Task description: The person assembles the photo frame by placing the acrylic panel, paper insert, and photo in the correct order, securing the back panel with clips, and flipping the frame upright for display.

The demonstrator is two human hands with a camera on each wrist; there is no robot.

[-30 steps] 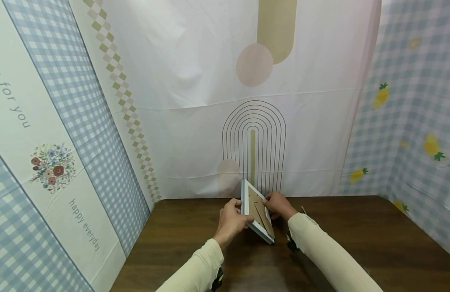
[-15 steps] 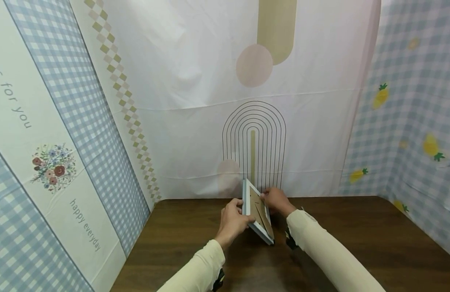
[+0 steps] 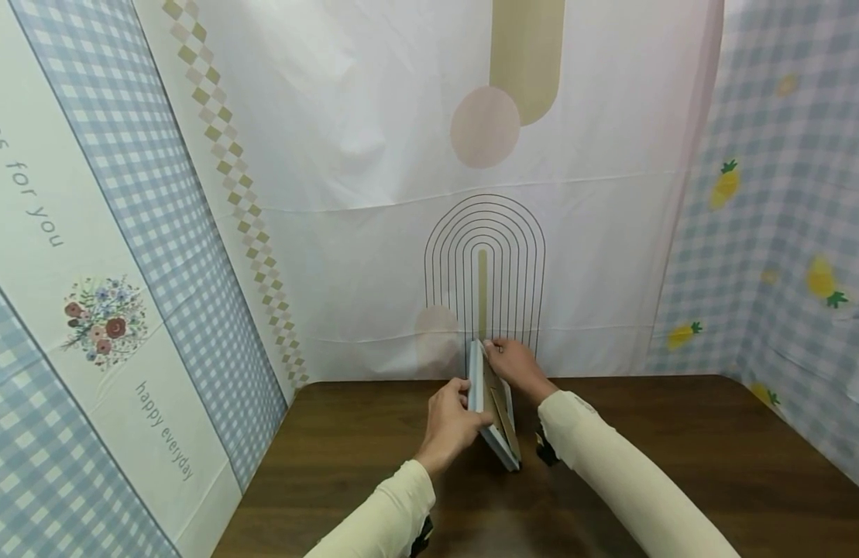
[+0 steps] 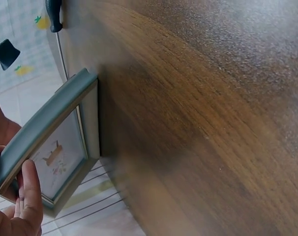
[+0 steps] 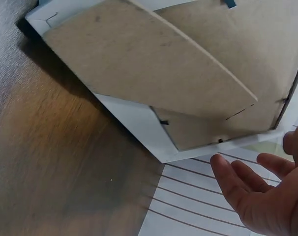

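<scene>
A picture frame (image 3: pixel 476 384) with a pale blue-grey rim stands tilted on the wooden table, its brown backboard (image 5: pixel 247 59) and the stand leg (image 5: pixel 139 64) facing the person. My left hand (image 3: pixel 450 426) grips its left side, thumb on the back and fingers (image 4: pixel 31 184) over the front. In the left wrist view the front of the frame (image 4: pixel 55 113) shows a picture with a small brown and floral print. My right hand (image 3: pixel 518 366) is at the frame's top corner; in the right wrist view its fingers (image 5: pixel 227 182) are extended and spread beside the rim.
The brown wooden table (image 3: pixel 645 465) reaches to a white printed cloth (image 3: pixel 373 271) behind the frame. Checked cloths hang at left and right. In the left wrist view a dark-handled tool with a thin metal shaft (image 4: pixel 54 17), like a screwdriver, lies beyond the frame.
My right hand has moved up and left along the frame to its top corner. The frame has turned more edge-on, with the left hand still gripping it and shifted slightly right.
</scene>
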